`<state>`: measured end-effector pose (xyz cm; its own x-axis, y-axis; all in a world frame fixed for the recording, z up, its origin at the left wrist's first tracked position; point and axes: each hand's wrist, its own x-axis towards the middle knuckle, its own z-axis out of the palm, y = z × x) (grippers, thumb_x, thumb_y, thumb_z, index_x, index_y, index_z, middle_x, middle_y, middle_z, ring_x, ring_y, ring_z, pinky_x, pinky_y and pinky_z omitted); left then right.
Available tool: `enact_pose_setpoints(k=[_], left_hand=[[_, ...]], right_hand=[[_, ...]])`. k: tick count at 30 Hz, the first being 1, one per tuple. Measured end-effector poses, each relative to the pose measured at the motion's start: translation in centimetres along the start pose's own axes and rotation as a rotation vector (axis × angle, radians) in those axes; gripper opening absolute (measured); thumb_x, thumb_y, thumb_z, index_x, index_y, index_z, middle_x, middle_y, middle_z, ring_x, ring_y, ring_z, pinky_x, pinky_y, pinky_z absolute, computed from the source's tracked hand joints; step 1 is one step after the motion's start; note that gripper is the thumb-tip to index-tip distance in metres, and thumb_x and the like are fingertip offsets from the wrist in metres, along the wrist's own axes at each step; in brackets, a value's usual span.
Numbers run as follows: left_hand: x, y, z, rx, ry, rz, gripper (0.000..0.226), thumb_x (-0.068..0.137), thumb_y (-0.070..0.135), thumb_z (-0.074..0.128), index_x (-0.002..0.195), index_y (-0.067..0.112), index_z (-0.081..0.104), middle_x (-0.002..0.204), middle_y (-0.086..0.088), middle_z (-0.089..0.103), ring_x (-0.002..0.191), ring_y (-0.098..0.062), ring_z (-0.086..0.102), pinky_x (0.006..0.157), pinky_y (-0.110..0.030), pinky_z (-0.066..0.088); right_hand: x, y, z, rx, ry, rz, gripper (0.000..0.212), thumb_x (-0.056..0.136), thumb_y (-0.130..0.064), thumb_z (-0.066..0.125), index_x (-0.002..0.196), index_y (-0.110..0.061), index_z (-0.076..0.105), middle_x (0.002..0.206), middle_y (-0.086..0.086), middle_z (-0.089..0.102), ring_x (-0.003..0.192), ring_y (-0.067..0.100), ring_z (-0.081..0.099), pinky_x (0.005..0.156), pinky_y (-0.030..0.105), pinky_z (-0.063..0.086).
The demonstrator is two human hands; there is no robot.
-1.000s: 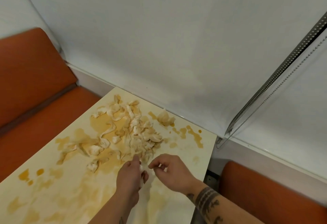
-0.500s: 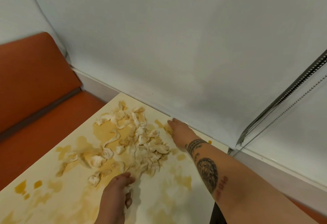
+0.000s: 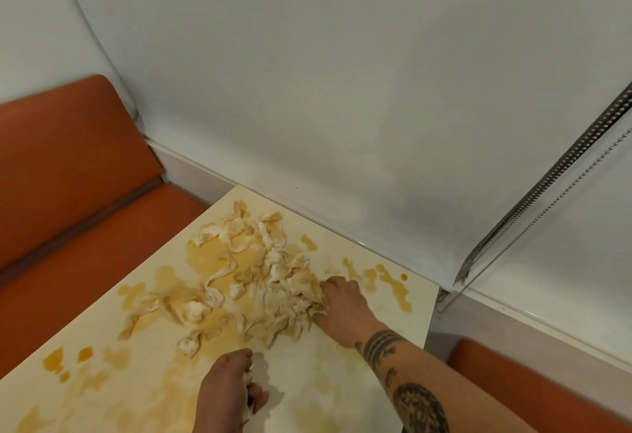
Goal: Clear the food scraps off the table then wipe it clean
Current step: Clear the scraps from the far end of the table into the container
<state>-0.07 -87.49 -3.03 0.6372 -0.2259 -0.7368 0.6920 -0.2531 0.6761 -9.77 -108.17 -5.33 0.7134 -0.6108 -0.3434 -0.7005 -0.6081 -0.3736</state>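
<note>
This looks like an eating booth in a diner or canteen. A cream table [image 3: 342, 384] butts end-on against a white wall [image 3: 342, 90]. An orange padded bench [image 3: 68, 193] stands to its left and another [image 3: 506, 374] to its right. Food scraps [image 3: 260, 282] and yellow-brown stains [image 3: 393, 282] cover the table, and a blind rail [image 3: 547, 182] hangs beyond its far right corner.

Left hand [image 3: 225, 395] clenched — right hand [image 3: 345, 306] outstretched
</note>
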Motion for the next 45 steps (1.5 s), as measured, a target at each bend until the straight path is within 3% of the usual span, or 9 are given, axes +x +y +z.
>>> enact_pose_setpoints(k=[7, 11, 15, 19, 24, 31, 35, 39, 45], left_hand=[[-1.3, -1.0, 0.2, 0.059, 0.006, 0.014, 0.019, 0.101, 0.018, 0.051, 0.099, 0.004, 0.065, 0.064, -0.011, 0.039, 0.049, -0.019, 0.030, 0.059, -0.030, 0.035], [-2.7, -1.4, 0.0, 0.025, -0.006, 0.027, 0.019, 0.099, 0.016, 0.056, 0.101, -0.001, 0.064, 0.059, -0.009, 0.038, 0.047, -0.018, 0.029, 0.055, -0.028, 0.034], [-4.6, -1.3, -0.7, 0.033, -0.054, 0.066, 0.014, 0.097, 0.013, 0.058, 0.100, 0.003, 0.067, 0.061, -0.010, 0.043, 0.043, -0.018, 0.032, 0.056, -0.028, 0.037], [-7.1, -0.6, -2.9, 0.073, -0.100, 0.146, 0.009, 0.096, 0.012, 0.061, 0.097, 0.009, 0.069, 0.080, -0.014, 0.056, 0.051, -0.024, 0.043, 0.056, -0.031, 0.043], [-10.3, -0.3, -7.7, 0.065, -0.136, 0.191, 0.007, 0.095, 0.010, 0.062, 0.100, 0.009, 0.067, 0.091, -0.017, 0.066, 0.053, -0.025, 0.048, 0.050, -0.031, 0.040], [-13.5, -1.1, -13.1, -0.022, -0.187, 0.145, 0.017, 0.091, -0.002, 0.069, 0.105, 0.006, 0.063, 0.102, -0.020, 0.070, 0.070, -0.033, 0.069, 0.063, -0.033, 0.054], [-16.8, -1.4, -14.3, 0.083, -0.206, 0.224, 0.013, 0.099, 0.021, 0.065, 0.106, 0.010, 0.065, 0.092, -0.010, 0.072, 0.051, -0.020, 0.054, 0.045, -0.024, 0.039], [-19.9, -2.2, -14.2, 0.180, -0.276, 0.233, 0.032, 0.102, 0.040, 0.057, 0.102, 0.009, 0.063, 0.076, -0.008, 0.056, 0.044, -0.016, 0.039, 0.041, -0.023, 0.028], [-23.1, -4.5, -11.2, 0.150, -0.455, 0.128, 0.017, 0.099, 0.021, 0.049, 0.110, 0.010, 0.056, 0.083, -0.007, 0.053, 0.050, -0.018, 0.042, 0.043, -0.023, 0.028]], right_hand=[[-3.8, -1.3, 1.4, 0.465, 0.132, 0.194, 0.015, 0.099, -0.030, 0.059, 0.085, -0.025, 0.059, 0.086, -0.009, 0.055, 0.088, 0.018, 0.058, 0.067, 0.020, 0.047], [-8.1, -2.3, -1.4, 0.830, 0.093, 0.175, 0.011, 0.101, -0.036, 0.060, 0.109, -0.030, 0.056, 0.103, -0.014, 0.061, 0.091, 0.005, 0.056, 0.074, 0.013, 0.046], [-11.2, -3.3, -2.3, 0.872, 0.067, 0.111, 0.056, 0.092, -0.061, 0.061, 0.134, -0.025, 0.059, 0.135, -0.010, 0.062, 0.116, 0.004, 0.061, 0.102, 0.026, 0.050], [-14.2, -5.1, -3.0, 0.761, 0.054, 0.058, 0.030, 0.098, -0.051, 0.058, 0.118, -0.032, 0.069, 0.107, -0.019, 0.072, 0.095, -0.008, 0.064, 0.075, 0.010, 0.047], [-17.3, -7.6, -2.1, 0.554, -0.004, 0.006, 0.040, 0.102, -0.046, 0.053, 0.137, -0.028, 0.059, 0.133, -0.010, 0.061, 0.122, 0.009, 0.056, 0.095, 0.020, 0.042], [-21.8, -10.6, -1.3, 1.158, 0.080, 0.201, 0.024, 0.107, -0.028, 0.048, 0.119, -0.015, 0.065, 0.113, 0.010, 0.070, 0.088, 0.025, 0.070, 0.074, 0.036, 0.059], [-26.1, -11.5, -2.4, 1.414, 0.108, 0.206, 0.022, 0.106, -0.014, 0.050, 0.125, -0.019, 0.061, 0.121, 0.014, 0.066, 0.077, 0.026, 0.071, 0.053, 0.026, 0.052], [-30.1, -10.5, -2.6, 1.520, 0.174, 0.242, 0.023, 0.104, -0.021, 0.057, 0.126, -0.020, 0.062, 0.114, 0.010, 0.065, 0.061, 0.014, 0.055, 0.044, 0.020, 0.040], [-37.7, -5.9, -2.8, 1.627, 0.292, 0.274, 0.033, 0.103, -0.034, 0.058, 0.125, -0.011, 0.061, 0.095, 0.004, 0.066, 0.059, 0.011, 0.054, 0.040, 0.019, 0.036]])
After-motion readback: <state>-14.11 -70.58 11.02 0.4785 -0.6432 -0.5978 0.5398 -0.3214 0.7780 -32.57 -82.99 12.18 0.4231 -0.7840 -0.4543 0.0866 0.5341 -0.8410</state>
